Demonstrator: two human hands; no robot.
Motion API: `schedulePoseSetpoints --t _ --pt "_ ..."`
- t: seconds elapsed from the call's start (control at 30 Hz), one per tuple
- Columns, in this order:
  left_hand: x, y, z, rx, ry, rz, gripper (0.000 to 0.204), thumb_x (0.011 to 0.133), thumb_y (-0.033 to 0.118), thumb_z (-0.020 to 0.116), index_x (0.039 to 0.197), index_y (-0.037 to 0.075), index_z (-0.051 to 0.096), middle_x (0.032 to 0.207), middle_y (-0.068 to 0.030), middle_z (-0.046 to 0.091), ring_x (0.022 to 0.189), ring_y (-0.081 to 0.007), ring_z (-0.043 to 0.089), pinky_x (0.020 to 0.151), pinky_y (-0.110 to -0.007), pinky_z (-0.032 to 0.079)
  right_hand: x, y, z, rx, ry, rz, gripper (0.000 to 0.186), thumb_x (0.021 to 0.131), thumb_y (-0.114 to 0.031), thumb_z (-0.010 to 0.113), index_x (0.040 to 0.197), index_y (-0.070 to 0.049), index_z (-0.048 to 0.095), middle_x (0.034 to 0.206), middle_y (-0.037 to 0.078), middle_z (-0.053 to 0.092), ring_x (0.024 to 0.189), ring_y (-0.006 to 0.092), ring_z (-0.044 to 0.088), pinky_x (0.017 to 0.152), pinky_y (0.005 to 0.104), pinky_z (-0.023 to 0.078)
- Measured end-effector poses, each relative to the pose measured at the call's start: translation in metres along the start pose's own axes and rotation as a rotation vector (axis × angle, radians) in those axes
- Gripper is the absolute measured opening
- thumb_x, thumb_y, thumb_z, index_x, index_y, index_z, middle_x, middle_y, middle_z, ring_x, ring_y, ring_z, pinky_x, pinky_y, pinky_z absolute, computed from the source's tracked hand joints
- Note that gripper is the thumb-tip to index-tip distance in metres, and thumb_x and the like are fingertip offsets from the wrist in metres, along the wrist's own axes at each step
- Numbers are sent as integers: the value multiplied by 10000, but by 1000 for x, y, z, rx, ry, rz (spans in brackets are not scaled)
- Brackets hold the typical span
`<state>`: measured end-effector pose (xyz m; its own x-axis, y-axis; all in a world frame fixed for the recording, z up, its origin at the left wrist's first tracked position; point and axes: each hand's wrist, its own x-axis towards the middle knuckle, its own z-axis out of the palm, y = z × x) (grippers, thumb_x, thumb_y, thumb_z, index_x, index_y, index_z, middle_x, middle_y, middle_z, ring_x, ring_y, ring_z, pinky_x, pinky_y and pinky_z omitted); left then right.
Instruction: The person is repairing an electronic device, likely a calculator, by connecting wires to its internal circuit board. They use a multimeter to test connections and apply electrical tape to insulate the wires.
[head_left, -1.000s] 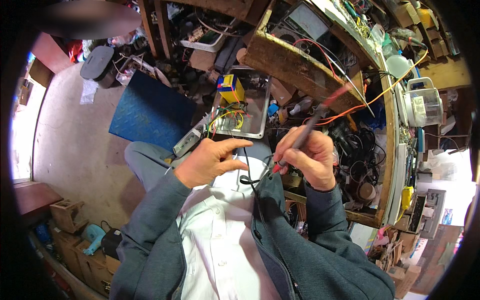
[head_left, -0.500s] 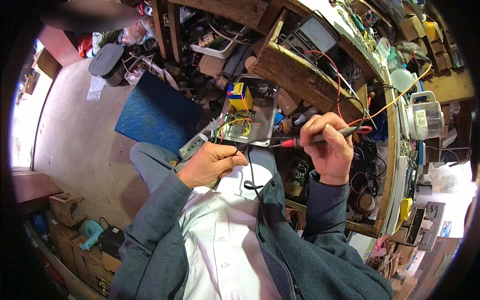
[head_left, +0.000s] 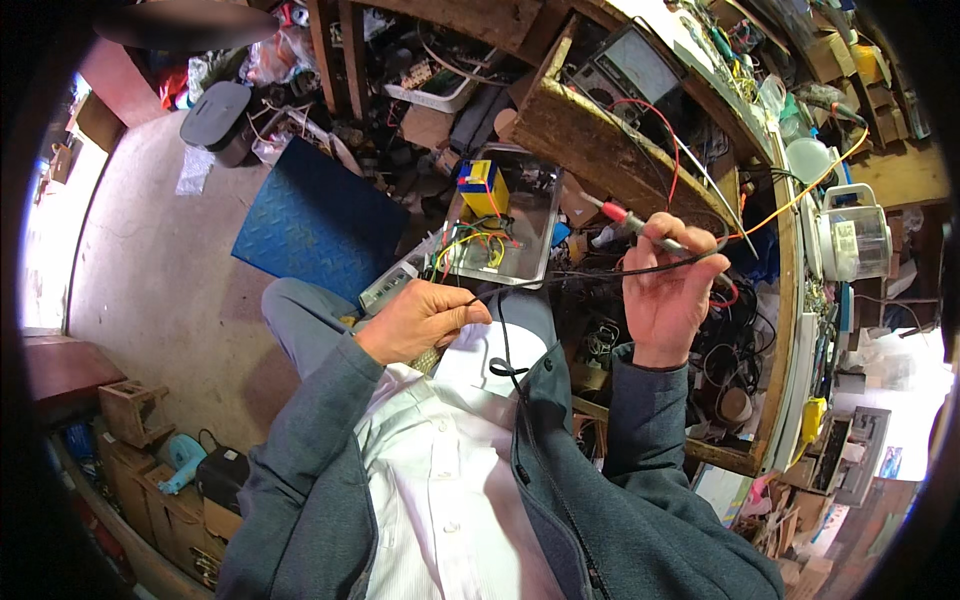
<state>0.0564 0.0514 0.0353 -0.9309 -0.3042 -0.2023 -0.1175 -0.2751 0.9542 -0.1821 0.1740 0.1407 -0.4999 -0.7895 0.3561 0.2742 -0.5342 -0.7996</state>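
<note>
Black lead [head_left: 600, 274] runs between the two hands [head_left: 420, 318] [head_left: 672, 295].

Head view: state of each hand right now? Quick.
Left hand: closed, pinching a thin black lead at the fingertips.
Right hand: fingers curled, holding a red-and-grey probe; the black lead also crosses its fingers.

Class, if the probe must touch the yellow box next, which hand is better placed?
Probably the right hand: it holds the probe, tip toward the yellow box, while the left hand pinches a dark lead.
</note>
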Motion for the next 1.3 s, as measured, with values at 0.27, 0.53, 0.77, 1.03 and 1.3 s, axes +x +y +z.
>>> schedulePoseSetpoints --t 0.27,0.53,0.77,1.03,1.3 --pt "3 9 -4 -215 93 52 199 1026 156 623 1032 -5 740 706 37 568 589 -28 474 525 -204 386 -12 13 10 -1105 -583 266 341 802 -104 811 1120 -57 696 744 56 657 627 155 618 576 287 482" --pt "6 7 -2 -163 100 74 190 1014 167 645 1006 -2 732 730 26 589 595 -42 478 536 -209 387 -45 83 24 -1219 -566 261 232 853 -222 745 984 -71 628 812 155 676 755 372 690 628 464 531" --pt "7 15 6 -291 167 90 194 984 147 685 1123 11 687 683 41 573 582 -25 474 507 -181 366 -46 87 29 -1333 -614 179 114 885 -163 670 949 -78 628 809 145 663 728 370 675 604 452 528" --pt "-8 16 0 -679 187 130 389 880 -40 714 1247 -43 588 974 -117 676 869 -214 707 827 -342 623 -39 49 20 -1146 -345 134 67 909 -67 725 890 -26 676 702 89 644 588 164 625 545 290 481" --pt "-6 -1 2 -776 241 54 238 915 -27 693 1148 -33 648 1018 -151 730 877 -230 736 764 -325 640 -33 4 20 -786 73 224 159 999 -87 606 917 23 686 711 37 651 608 83 588 562 202 430"
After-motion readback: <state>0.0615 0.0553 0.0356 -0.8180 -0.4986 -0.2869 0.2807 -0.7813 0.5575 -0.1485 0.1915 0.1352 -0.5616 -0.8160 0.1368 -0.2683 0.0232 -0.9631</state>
